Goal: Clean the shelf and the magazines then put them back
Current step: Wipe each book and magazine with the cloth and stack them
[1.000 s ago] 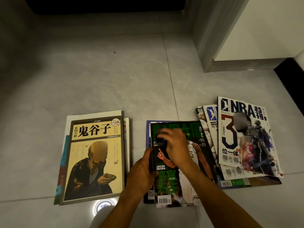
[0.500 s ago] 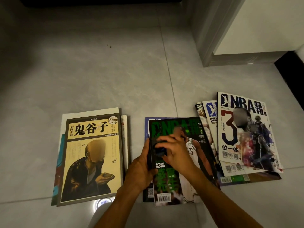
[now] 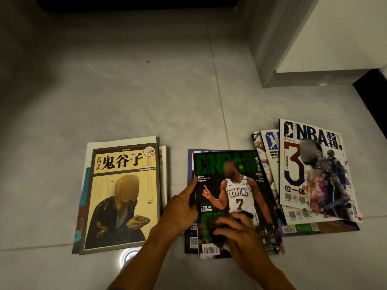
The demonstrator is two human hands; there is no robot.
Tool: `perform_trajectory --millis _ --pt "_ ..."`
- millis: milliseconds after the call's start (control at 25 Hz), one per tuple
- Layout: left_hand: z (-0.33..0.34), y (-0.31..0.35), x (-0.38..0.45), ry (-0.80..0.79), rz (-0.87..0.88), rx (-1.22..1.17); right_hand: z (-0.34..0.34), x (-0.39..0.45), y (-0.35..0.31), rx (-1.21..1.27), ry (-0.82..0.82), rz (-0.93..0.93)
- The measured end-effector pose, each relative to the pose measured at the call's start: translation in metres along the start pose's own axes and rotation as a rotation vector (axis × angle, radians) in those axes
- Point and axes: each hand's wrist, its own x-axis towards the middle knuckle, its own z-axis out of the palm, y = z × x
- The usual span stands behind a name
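A green NBA magazine (image 3: 236,181) lies face up on the tiled floor, on top of another magazine whose blue edge shows at its left. My left hand (image 3: 180,210) grips its left edge, with one digit stretched up along that edge. My right hand (image 3: 245,237) holds a dark cloth (image 3: 217,237) bunched under its fingers and presses it on the lower part of the cover. A fanned pile of NBA magazines (image 3: 314,170) lies to the right. To the left is a stack topped by a yellow book (image 3: 123,195).
A grey door frame or wall corner (image 3: 270,49) stands at the back right, with a dark object (image 3: 374,91) beside it at the right edge. Dark furniture (image 3: 136,3) runs along the top. Bare floor tiles (image 3: 125,91) stretch behind the piles.
My right hand with the cloth has slid from the top of the green cover down to its lower part. My left hand has stayed on the left edge.
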Motion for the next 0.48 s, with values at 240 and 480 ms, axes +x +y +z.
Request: perform_trajectory --millis 240,480 --pt "-0.004 0.008 0.002 0.003 -0.055 -0.075 -0.008 0.103 0.028 0.092 0.072 0.126" --pt "-0.004 0.004 0.001 0.041 -0.051 -0.032 0.016 0.016 -0.016 0.058 0.028 0.042"
